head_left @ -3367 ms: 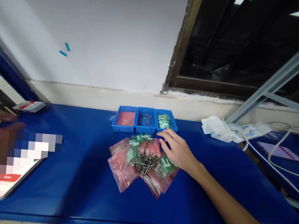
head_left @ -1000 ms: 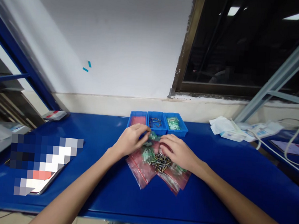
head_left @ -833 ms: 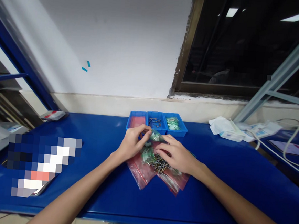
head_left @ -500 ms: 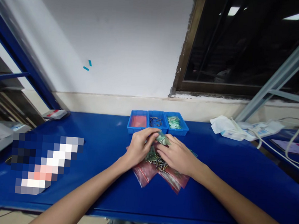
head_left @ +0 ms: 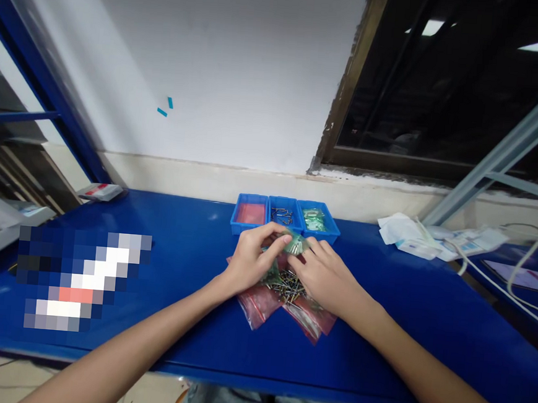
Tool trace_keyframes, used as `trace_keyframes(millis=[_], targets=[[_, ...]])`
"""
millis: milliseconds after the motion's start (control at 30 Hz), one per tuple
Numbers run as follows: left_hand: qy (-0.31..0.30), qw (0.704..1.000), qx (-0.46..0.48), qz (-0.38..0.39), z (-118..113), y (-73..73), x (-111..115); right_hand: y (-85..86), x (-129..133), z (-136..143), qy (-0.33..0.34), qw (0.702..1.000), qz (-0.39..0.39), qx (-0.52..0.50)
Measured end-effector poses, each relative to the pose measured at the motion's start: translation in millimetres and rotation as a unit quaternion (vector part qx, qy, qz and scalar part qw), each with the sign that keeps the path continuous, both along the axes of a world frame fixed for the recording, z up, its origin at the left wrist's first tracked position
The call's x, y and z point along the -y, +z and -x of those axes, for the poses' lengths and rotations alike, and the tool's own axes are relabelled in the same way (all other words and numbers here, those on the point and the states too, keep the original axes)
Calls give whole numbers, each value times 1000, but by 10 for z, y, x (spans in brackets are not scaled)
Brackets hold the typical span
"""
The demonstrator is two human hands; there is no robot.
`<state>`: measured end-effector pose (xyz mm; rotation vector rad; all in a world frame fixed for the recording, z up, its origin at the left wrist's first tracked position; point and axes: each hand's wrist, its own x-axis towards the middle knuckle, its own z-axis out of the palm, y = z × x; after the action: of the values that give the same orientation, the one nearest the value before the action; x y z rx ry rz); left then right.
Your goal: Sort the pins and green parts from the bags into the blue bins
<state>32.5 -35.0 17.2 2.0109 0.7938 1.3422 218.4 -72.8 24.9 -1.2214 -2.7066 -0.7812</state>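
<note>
A small green zip bag (head_left: 296,246) with light metal pieces inside is held up between both hands. My left hand (head_left: 252,255) pinches its left edge between thumb and fingers. At the bag's right side, the bent fingers of my right hand (head_left: 331,276) grip it; their tips are partly hidden. Beneath the hands lies a loose heap of screws (head_left: 290,287). Red zip bags, one at the left (head_left: 257,307) and one at the right (head_left: 311,323), stick out from under the heap. Another green bag (head_left: 271,272) lies beside my left hand, partly covered.
Behind my hands stand three joined blue bins: the left bin (head_left: 234,227) holds red bags, the middle bin (head_left: 276,200) screws, the right bin (head_left: 334,236) green bags. White packets (head_left: 403,237) and cables (head_left: 517,280) lie at the right. A blurred-out item (head_left: 90,280) lies left on the blue table (head_left: 191,245).
The view has shifted slightly. My fingers have moved a little on the green bag, and its clear contents and the screw heap show more between my hands.
</note>
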Motion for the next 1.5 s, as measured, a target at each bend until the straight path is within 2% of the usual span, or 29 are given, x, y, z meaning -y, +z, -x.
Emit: trace_keyframes(millis=[167,267,400,500,667,900,1067,1167,1233,1300,1400,1500], targets=[[-19,999,22,33,-33,-11,50,-35,36,45,15,1000,5,1],[-8,1000,-16,11,-44,-15,69,-70,46,66,21,1000,15,-1],[11,1000,-29,2,-32,-24,34,-4,31,18,37,999,16,-25],[16,998,18,56,-16,-39,-30,50,-18,-59,46,995,9,-87],[-4,981,106,159,-10,-36,-101,66,-84,-146,54,972,-70,-216],[-48,961,131,239,-51,-15,-72,78,-64,-149,74,978,-63,-186],[-97,952,123,263,-52,-19,-65,36,-113,-188,83,967,-51,-237],[-78,973,97,195,-21,-30,-36,36,-161,-229,84,950,-38,-297],[-41,992,61,99,12,-41,-15,56,-187,-251,75,933,-17,-351],[-4,1000,5,-13,46,-53,0,79,-204,-253,50,909,14,-414],[22,979,-126,-162,81,-65,8,90,-204,-207,7,865,75,-496],[24,940,-255,-225,94,-73,4,57,-178,-123,12,819,157,-552]])
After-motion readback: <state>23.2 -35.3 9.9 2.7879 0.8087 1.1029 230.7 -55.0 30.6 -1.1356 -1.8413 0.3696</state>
